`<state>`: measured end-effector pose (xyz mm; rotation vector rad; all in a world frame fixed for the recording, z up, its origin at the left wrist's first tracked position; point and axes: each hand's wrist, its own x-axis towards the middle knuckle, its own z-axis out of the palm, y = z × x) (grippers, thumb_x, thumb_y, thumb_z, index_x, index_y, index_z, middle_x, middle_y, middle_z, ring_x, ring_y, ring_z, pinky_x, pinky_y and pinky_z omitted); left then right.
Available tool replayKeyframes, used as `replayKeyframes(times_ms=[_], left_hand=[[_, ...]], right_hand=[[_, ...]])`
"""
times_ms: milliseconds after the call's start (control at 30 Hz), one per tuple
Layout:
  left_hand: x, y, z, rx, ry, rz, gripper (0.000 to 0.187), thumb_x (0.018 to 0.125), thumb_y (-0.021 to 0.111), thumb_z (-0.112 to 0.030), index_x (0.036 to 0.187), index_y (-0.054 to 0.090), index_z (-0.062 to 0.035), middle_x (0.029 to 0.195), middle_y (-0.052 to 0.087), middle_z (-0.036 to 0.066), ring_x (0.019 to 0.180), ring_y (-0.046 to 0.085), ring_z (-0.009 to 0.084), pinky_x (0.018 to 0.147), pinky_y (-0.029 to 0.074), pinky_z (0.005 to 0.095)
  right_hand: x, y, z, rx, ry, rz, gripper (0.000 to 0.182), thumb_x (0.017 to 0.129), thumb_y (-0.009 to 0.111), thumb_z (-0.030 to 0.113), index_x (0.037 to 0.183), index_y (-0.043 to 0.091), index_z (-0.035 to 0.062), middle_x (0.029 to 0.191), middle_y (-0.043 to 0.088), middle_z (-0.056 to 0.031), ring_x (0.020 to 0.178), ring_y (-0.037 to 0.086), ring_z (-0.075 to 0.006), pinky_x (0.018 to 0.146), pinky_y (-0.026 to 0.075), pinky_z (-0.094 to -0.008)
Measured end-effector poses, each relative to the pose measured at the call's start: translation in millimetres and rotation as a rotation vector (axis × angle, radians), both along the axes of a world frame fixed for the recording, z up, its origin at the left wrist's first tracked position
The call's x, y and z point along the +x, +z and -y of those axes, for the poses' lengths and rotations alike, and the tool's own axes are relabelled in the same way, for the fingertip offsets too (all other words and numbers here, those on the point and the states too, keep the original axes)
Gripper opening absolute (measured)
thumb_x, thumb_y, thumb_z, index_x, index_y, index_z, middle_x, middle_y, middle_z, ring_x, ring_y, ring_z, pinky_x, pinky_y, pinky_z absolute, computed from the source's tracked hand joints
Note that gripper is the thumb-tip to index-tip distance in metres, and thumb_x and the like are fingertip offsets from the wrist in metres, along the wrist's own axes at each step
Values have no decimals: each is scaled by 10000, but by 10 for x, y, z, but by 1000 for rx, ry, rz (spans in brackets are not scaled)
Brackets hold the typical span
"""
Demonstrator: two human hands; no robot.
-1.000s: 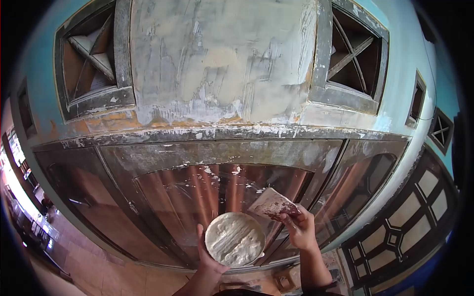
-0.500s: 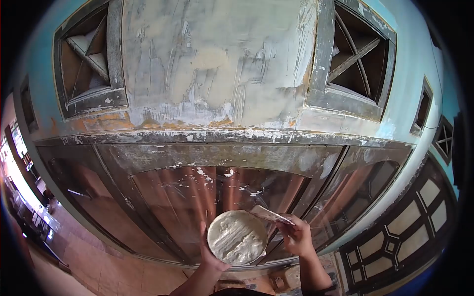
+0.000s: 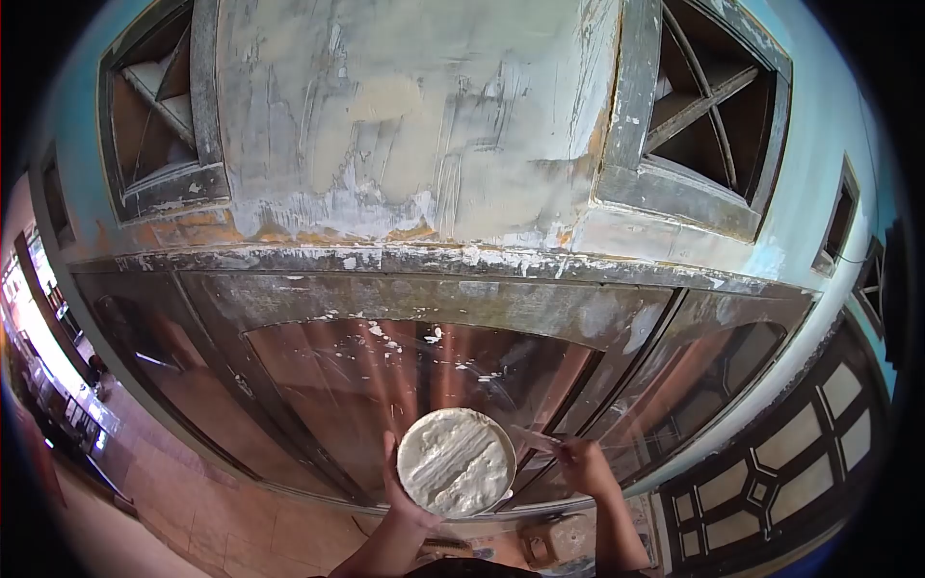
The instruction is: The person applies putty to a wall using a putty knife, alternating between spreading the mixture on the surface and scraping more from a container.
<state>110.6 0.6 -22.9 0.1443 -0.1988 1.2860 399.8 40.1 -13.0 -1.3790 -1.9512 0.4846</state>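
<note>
My left hand (image 3: 409, 501) grips a round tub (image 3: 457, 412) from its left side and below. Thick, off-white putty (image 3: 455, 464) fills the tub, its surface ridged and lumpy. Just right of the tub, my right hand (image 3: 586, 469) is closed around a putty knife (image 3: 537, 440). The knife's flat blade points left toward the rim and looks thin, seen nearly edge-on and slightly blurred. Ahead and above is a wall panel (image 3: 385, 125) with patchy grey and cream filler, well beyond both hands.
Wooden vents with crossed bars (image 3: 708, 101) flank the panel. Below it runs a paint-spattered ledge (image 3: 414, 260) over dark-framed glass (image 3: 318, 376). A dark panelled door (image 3: 771, 472) is at right, and tiled floor (image 3: 231, 530) lies below left.
My right hand has shifted slightly right and down, turning the putty knife so its blade appears thinner. The tub has moved slightly left. The view has shifted a little.
</note>
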Motion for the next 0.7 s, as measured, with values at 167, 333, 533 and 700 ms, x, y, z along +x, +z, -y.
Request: replayKeyframes(times_ms=[167, 333, 533, 700], left_hand=[[89, -33, -22, 1, 13, -19, 807, 979, 312, -684, 1418, 506, -36, 1421, 537, 203, 1293, 522, 404, 1089, 403, 554], [184, -74, -40, 6, 34, -29, 817, 976, 313, -689, 1433, 484, -35, 1434, 523, 204, 1297, 517, 404, 1085, 408, 558], [259, -17, -73, 17, -29, 3, 849, 957, 316, -717, 1432, 480, -32, 1433, 520, 206, 1301, 510, 402, 1080, 403, 565], [323, -27, -75, -65, -9, -72, 898, 927, 332, -750, 1441, 467, -26, 1437, 512, 215, 1287, 516, 401, 1072, 407, 548]], right_hand=[[186, 222, 65, -18, 63, -461, 119, 923, 659, -8, 1037, 692, -16, 879, 701, -58, 827, 615, -65, 708, 520, -259], [89, 601, 258, 193, 204, -482, 268, 797, 690, -81, 1059, 700, -26, 1061, 723, -142, 1011, 687, -243, 851, 557, -359], [-136, 1054, 440, 334, 702, -28, 475, 705, 678, 72, 1178, 714, 60, 1250, 671, -162, 1212, 618, -349, 1023, 491, -480], [-226, 1002, 404, 393, 734, 396, 505, 762, 622, 79, 1266, 663, 82, 1289, 652, -105, 1243, 597, -268, 1067, 459, -428]])
